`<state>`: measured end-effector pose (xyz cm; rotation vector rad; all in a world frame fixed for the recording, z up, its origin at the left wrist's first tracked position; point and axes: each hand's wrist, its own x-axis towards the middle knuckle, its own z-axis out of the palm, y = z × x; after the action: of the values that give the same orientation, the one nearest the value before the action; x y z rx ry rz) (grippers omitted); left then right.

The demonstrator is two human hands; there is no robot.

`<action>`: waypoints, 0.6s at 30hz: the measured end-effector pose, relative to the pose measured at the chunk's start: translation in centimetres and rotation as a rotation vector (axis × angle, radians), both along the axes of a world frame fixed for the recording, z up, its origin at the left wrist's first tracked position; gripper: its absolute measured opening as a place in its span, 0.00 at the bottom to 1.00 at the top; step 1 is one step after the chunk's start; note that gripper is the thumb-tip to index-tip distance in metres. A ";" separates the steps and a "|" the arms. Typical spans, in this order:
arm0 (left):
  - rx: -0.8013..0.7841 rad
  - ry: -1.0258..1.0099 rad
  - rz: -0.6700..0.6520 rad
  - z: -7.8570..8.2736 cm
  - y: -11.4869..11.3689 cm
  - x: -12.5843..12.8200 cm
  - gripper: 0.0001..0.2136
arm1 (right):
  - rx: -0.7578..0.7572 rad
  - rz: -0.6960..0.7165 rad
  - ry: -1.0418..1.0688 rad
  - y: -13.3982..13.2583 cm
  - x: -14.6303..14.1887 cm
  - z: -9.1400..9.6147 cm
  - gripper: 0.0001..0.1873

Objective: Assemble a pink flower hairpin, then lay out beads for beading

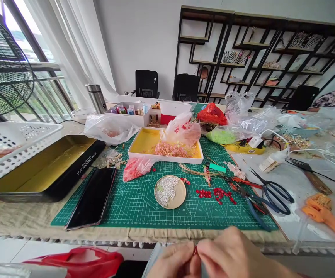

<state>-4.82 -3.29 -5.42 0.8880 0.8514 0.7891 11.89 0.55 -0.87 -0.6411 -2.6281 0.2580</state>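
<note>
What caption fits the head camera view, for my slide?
The left hand and right hand pinch a small red bead, with a green gridded cutting mat beyond.

A long table (pixel 16 216) spread with beige cloth runs across the room in front of me. A green cutting mat (pixel 135 208) covers its middle, and on that lie a phone (pixel 91 197), a plate (pixel 179 200) of white beads (pixel 167 190), loose red beads (pixel 213 194), a yellow-lined tray (pixel 167 159), scissors (pixel 274 197) and pliers (pixel 254 204). Left of the mat sit a black tin (pixel 45 170) and a white basket (pixel 13 146), with a steel flask (pixel 96 98) at the far edge.
</note>
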 end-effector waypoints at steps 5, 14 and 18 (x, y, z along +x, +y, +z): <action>0.688 0.572 0.231 -0.9 -0.5 -0.6 0.16 | -1.059 -0.236 0.044 0.7 -0.2 0.8 0.06; 0.740 0.673 0.167 1.4 0.2 -0.4 0.14 | -1.149 -0.204 0.090 -0.1 0.2 1.4 0.05; -0.059 0.164 0.001 1.3 0.7 0.7 0.26 | -0.253 -0.074 0.122 -0.4 0.0 -0.2 0.10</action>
<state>-4.10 -2.57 -4.13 0.9085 1.0137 0.6949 11.93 0.18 -1.10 -0.7769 -2.4701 0.5945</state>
